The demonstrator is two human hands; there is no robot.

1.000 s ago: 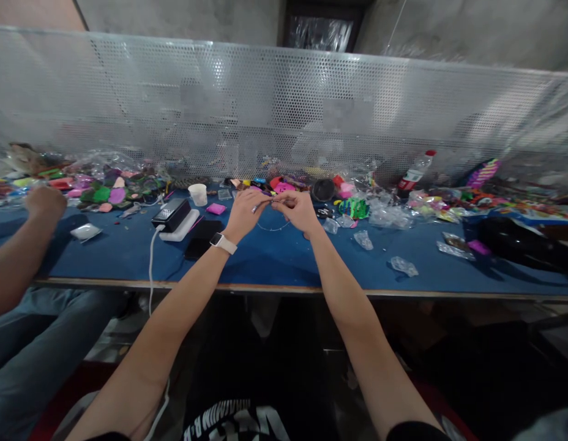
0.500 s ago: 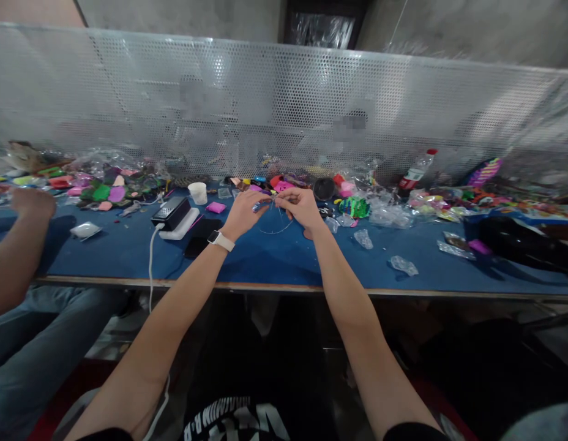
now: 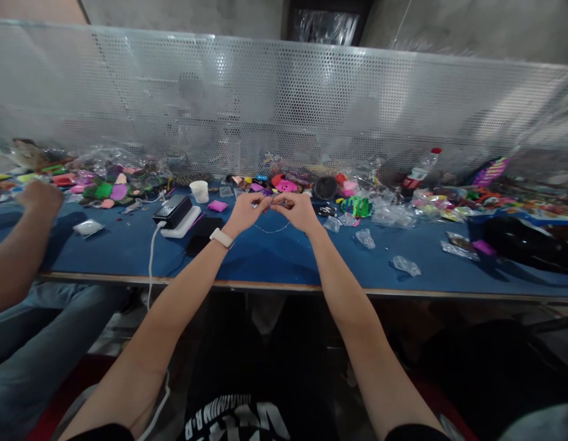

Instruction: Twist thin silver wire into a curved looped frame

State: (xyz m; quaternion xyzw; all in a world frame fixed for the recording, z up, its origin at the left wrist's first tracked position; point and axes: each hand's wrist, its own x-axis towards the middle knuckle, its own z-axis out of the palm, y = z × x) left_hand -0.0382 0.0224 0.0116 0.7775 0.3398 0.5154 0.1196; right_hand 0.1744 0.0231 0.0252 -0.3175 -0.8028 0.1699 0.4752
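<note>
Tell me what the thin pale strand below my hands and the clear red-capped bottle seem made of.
The thin pale strand could be thread or wire, slender and curving; finish unclear. The clear red-capped bottle looks like glossy plastic: see-through, with highlights.

Seeing the cup on the table, with the panel behind it. Finding the phone in front of the cup and the charger in front, towards its left. Having the left hand, right hand and thread to its right, the bottle farther right, another person's hand well to its left.
</note>
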